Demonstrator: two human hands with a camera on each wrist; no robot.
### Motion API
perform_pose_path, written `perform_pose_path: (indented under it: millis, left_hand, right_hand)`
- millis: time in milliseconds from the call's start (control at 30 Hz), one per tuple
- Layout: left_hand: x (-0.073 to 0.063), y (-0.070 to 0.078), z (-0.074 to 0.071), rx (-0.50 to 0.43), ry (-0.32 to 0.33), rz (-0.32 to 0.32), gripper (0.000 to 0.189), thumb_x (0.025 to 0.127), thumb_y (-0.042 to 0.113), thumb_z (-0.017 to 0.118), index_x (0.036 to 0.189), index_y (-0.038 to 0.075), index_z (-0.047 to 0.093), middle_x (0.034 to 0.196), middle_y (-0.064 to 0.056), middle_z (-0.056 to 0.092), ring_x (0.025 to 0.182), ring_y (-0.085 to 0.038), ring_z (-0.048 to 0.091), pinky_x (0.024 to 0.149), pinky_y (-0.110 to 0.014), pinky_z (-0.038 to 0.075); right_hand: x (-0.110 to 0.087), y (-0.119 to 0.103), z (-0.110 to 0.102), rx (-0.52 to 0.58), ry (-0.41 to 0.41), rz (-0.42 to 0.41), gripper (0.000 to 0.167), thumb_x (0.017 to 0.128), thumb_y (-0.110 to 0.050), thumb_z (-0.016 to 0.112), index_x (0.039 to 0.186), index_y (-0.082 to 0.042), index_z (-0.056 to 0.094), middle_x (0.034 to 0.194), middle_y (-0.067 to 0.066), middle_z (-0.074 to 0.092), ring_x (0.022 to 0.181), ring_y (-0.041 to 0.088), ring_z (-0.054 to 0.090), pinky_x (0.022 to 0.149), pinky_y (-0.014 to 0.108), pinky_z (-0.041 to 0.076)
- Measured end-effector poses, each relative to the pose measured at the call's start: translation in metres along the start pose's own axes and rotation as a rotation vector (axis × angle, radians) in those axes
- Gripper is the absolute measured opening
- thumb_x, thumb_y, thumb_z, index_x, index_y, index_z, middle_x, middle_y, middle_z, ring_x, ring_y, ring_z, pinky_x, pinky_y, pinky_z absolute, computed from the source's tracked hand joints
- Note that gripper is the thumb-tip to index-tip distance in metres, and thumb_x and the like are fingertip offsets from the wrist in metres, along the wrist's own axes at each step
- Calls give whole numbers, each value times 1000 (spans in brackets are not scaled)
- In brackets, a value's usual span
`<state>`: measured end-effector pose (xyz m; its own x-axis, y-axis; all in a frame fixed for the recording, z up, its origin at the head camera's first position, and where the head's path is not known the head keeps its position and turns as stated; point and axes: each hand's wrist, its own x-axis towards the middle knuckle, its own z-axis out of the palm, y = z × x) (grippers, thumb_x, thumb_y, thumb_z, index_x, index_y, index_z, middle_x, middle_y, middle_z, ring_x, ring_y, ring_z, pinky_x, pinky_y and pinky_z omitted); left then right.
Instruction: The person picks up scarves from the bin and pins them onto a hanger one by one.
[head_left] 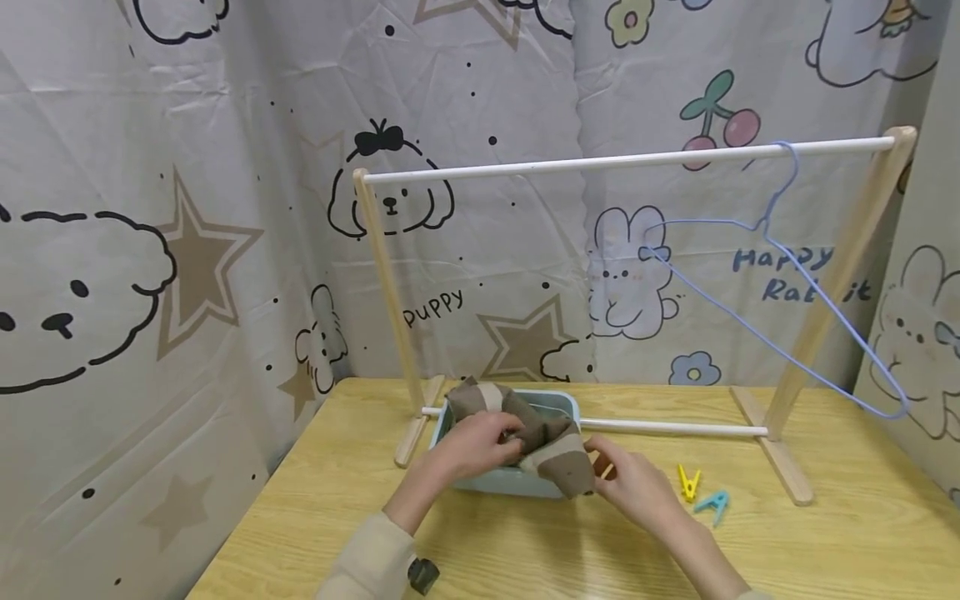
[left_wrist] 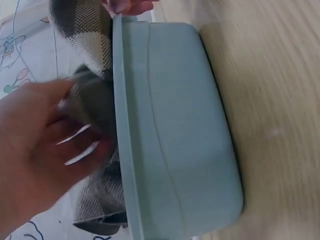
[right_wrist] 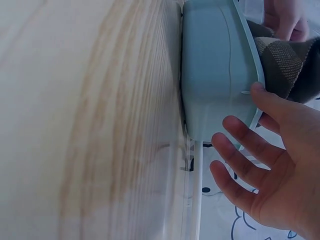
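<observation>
A brown and beige checked cloth lies bunched in a light blue plastic basin, with one part hanging over the basin's right front edge. My left hand reaches over the basin and pinches a dark fold of the cloth; its fingers curl behind that fold. At the basin's right end is my right hand. Its thumb lies on the outer side of the basin's rim, and the index finger goes behind it. The other fingers are spread loosely, holding nothing.
Behind the basin stands a wooden rack with a white top rail. A blue hanger hangs from its right part. Yellow and blue clothespins lie on the table to the right. Printed curtains surround the table.
</observation>
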<state>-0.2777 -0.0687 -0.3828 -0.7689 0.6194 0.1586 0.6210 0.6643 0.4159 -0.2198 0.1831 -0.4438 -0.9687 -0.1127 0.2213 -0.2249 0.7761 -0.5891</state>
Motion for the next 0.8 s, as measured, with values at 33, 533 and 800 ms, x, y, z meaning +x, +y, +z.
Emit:
perform_pose_path:
  millis: [33, 533, 800]
  left_hand:
    - [0, -1, 0, -7, 84, 20, 21, 100, 25, 58, 113, 14, 70, 98, 0, 70, 77, -6, 58, 70, -24, 49]
    - [-55, -40, -8, -146, 247, 464, 28, 84, 2, 64, 106, 20, 65, 105, 5, 67, 92, -7, 61, 82, -23, 51]
    - [-77, -48, 2, 158, 171, 400, 66, 71, 37, 89, 130, 24, 60, 136, 2, 57, 125, -18, 53, 103, -40, 46]
  right_hand:
    - [0, 0, 0, 0, 1, 0, 33, 82, -7, 73, 110, -22, 65, 78, -8, 66, 70, 7, 60, 57, 29, 48]
    - [0, 2, -2, 9, 11, 0, 28, 86, -28, 77, 112, -26, 66, 77, -11, 67, 70, 6, 63, 56, 28, 49]
    - [0, 1, 0, 17, 12, -7, 27, 86, -24, 77, 111, -25, 66, 77, -11, 67, 71, 6, 64, 58, 30, 50]
